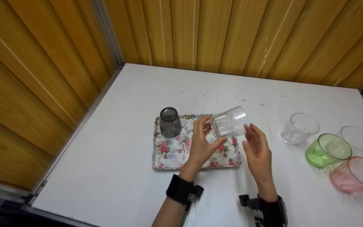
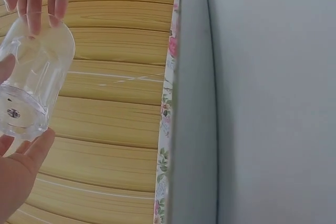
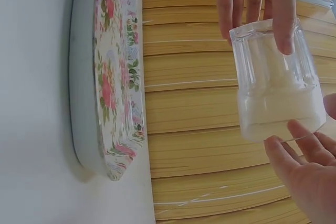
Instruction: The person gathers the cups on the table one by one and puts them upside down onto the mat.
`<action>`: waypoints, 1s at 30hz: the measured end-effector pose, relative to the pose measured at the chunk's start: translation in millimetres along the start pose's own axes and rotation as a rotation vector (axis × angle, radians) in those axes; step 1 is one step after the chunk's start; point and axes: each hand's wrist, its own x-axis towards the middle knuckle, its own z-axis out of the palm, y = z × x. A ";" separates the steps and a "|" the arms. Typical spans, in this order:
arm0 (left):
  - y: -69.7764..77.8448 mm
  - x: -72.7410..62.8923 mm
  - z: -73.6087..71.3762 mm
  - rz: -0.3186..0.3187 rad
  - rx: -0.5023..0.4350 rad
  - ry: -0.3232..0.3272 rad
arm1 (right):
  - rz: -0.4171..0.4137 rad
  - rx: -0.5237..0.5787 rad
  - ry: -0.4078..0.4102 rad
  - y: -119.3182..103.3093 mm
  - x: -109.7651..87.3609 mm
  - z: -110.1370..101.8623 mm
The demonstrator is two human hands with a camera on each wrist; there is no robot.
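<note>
From your head view you're looking forward and down, high above the desk, widest of the three. Low and close in, your left wrist view lies sideways, desk at right, facing the panelled wall; your right wrist view tips the other way, desk at left. Both share the held glass, tray and wall.

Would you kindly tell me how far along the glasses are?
Apparently done: the dark glass, upside down on the floral tray. In hand: a clear tumbler, tilted, gripped by the left hand, the right hand at its rim. Probably left: the green glass, pink glass and two clear glasses, upright on the table.
</note>
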 end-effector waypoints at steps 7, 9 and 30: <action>-2.5 -1.5 -0.7 0.002 0.010 0.005 | -0.079 -0.024 -0.025 3.9 -2.6 1.1; -2.3 -1.8 -1.7 -0.006 0.009 0.007 | -0.074 -0.075 -0.019 4.3 -2.9 1.0; -2.8 -2.2 -3.4 -0.006 -0.070 -0.055 | 0.036 -0.221 0.034 7.7 -6.4 3.7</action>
